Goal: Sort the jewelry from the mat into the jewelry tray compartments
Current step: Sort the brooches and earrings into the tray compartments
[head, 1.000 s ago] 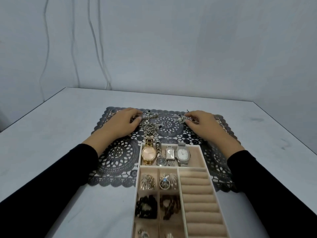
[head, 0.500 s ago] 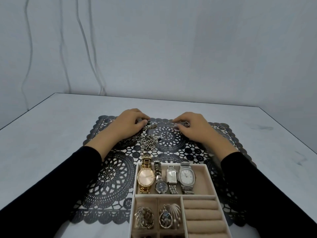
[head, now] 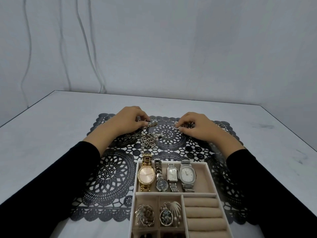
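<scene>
Pinching limp, tangle-prone chain jewelry [head: 149, 141] on the mat [head: 109, 169] beyond the jewelry tray [head: 210, 170], left hand [head: 127, 121] and right hand [head: 195, 127] clamp separate strands; lifting by clasps looks wisest.

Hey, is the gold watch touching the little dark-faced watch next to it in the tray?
Touching. In the head view the gold watch case edge meets the dark-faced watch band with no lining visible between.

One head-worn view looks forward and down, close over the table [head: 51, 134].
</scene>
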A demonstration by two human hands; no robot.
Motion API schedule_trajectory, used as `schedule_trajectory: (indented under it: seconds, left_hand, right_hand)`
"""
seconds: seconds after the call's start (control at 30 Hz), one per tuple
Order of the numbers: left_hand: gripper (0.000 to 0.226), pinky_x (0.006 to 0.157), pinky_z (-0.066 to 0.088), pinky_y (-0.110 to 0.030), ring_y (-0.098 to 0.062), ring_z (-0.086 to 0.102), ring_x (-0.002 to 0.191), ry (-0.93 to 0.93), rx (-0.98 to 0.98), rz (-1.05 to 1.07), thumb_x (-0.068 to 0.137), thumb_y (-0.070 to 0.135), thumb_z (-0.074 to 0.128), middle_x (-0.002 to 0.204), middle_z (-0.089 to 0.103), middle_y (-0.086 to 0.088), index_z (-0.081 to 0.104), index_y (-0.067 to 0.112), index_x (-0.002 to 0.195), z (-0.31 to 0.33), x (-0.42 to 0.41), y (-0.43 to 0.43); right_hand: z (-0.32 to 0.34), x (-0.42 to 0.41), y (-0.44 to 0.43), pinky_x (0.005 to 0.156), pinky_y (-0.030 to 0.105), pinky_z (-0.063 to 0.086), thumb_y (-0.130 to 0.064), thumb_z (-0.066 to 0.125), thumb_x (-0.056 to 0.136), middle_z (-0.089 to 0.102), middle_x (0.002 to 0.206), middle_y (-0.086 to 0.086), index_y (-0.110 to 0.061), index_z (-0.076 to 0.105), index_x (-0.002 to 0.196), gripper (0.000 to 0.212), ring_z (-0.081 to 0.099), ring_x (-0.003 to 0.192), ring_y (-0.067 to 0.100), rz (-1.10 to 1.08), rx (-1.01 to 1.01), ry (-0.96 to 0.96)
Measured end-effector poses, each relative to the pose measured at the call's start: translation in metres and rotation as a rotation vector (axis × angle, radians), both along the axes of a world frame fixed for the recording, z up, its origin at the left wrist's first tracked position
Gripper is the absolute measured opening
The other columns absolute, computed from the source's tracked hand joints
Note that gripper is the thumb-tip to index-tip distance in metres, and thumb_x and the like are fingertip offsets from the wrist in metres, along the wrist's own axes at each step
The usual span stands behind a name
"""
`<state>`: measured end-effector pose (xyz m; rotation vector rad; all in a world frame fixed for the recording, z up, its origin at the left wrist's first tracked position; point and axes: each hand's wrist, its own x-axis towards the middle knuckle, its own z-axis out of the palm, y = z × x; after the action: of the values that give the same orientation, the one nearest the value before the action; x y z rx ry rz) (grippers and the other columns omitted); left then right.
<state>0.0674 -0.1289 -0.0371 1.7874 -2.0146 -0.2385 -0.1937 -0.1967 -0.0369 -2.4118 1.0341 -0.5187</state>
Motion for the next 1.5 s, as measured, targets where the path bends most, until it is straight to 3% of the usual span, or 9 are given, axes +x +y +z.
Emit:
schedule_trajectory:
  seconds: [0.17,0.33,0.43,0.57,0.73,0.93,1.13,1.23,1.5]
  left_hand:
    - [0.008,0.067,0.037,-0.018,-0.010,0.055,0.084,-0.043,0.012,-0.010,0.090,0.028,0.068,0.087,0.059,0.014,0.070,0.022,0.095,0.003,-0.001,0.000]
    - [0.006,0.064,0.034,-0.013,0.001,0.049,0.077,-0.041,0.017,-0.021,0.092,0.027,0.065,0.085,0.057,0.015,0.064,0.022,0.090,0.001,0.000,0.000]
    - [0.006,0.066,0.036,-0.016,-0.007,0.053,0.080,-0.003,0.022,-0.020,0.093,0.030,0.064,0.088,0.059,0.011,0.062,0.025,0.090,0.000,0.002,0.000]
    - [0.010,0.080,0.047,-0.028,-0.014,0.060,0.090,0.149,0.007,0.018,0.094,0.031,0.061,0.095,0.066,0.005,0.065,0.022,0.092,0.000,0.002,0.000]
    - [0.016,0.077,0.052,-0.028,-0.009,0.065,0.082,0.415,-0.021,0.060,0.095,0.034,0.061,0.091,0.070,0.006,0.066,0.019,0.095,0.002,-0.001,0.002]
    - [0.016,0.081,0.060,-0.034,-0.019,0.068,0.087,0.631,0.006,0.035,0.092,0.029,0.065,0.092,0.071,-0.006,0.067,0.014,0.096,0.005,-0.001,0.005]
    - [0.010,0.067,0.052,-0.015,-0.011,0.068,0.079,0.615,-0.084,0.062,0.090,0.029,0.067,0.090,0.073,-0.008,0.069,0.019,0.093,0.006,-0.008,0.012]
    - [0.010,0.078,0.057,-0.029,-0.023,0.069,0.083,0.634,-0.162,0.079,0.090,0.029,0.069,0.091,0.072,-0.012,0.071,0.019,0.093,0.006,-0.010,0.019]
    - [0.007,0.073,0.056,-0.023,-0.012,0.070,0.079,0.680,-0.240,0.093,0.089,0.024,0.071,0.085,0.074,-0.001,0.072,0.020,0.094,0.010,-0.023,0.057]
  right_hand:
    - [0.002,0.004,0.003,0.088,0.025,0.042,-0.017,0.062,0.084,0.063,0.105,-0.006,-0.023,0.069,0.088,0.010,0.057,0.101,0.010,0.023,-0.016,0.021]
    - [0.001,0.009,0.004,0.087,0.026,0.043,-0.030,0.068,0.084,0.062,0.101,-0.006,-0.022,0.068,0.085,0.008,0.055,0.097,0.009,0.005,-0.069,0.059]
    - [0.001,0.013,0.003,0.089,0.028,0.044,-0.024,0.067,0.084,0.062,0.101,-0.004,-0.020,0.068,0.082,0.004,0.056,0.097,0.012,0.014,-0.104,0.075]
    - [0.001,0.015,0.005,0.088,0.027,0.043,-0.021,0.064,0.086,0.060,0.102,-0.005,-0.018,0.066,0.083,0.005,0.055,0.097,0.012,0.018,-0.103,0.072]
    - [0.000,0.016,0.003,0.089,0.028,0.042,-0.030,0.067,0.085,0.060,0.106,-0.004,-0.022,0.066,0.093,0.011,0.053,0.100,0.011,0.017,-0.097,0.118]
    - [0.001,0.019,0.005,0.089,0.031,0.045,-0.022,0.062,0.089,0.061,0.103,-0.002,-0.019,0.065,0.087,0.005,0.056,0.098,0.015,0.024,-0.163,0.184]
    - [0.005,0.014,0.011,0.081,0.019,0.043,-0.024,0.067,0.087,0.065,0.097,-0.005,-0.020,0.074,0.092,0.009,0.058,0.089,0.006,-0.112,-0.088,-0.101]
    - [0.009,0.012,0.019,0.070,0.007,0.040,-0.026,0.069,0.086,0.068,0.088,-0.014,-0.025,0.075,0.091,0.007,0.059,0.083,-0.005,-0.192,-0.007,-0.261]
    - [0.021,0.003,0.051,0.079,0.014,0.049,-0.023,0.073,0.083,0.073,0.093,-0.007,-0.022,0.076,0.099,0.016,0.067,0.089,0.003,-0.235,0.156,-0.519]
